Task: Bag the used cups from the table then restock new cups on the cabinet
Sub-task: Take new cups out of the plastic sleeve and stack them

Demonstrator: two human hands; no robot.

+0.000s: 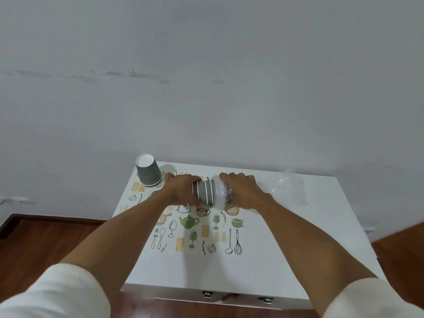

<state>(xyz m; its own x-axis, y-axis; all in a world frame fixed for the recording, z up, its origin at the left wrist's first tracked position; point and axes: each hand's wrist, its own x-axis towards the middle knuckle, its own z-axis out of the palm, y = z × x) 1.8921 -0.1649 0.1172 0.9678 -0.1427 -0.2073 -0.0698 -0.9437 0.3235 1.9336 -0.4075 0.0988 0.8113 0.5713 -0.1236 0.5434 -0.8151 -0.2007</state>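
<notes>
A stack of grey ribbed paper cups lies sideways between both hands over the white cabinet top. My left hand grips the bare end of the stack. My right hand grips the other end, which is still inside a clear plastic sleeve. At the cabinet's back left corner a short stack of the same grey cups stands upside down, just left of my left hand.
The clear sleeve's loose crumpled end lies on the cabinet's back right. A kitchenware-print mat covers the left and middle of the top. A grey wall rises right behind the cabinet. Brown wooden floor lies on both sides.
</notes>
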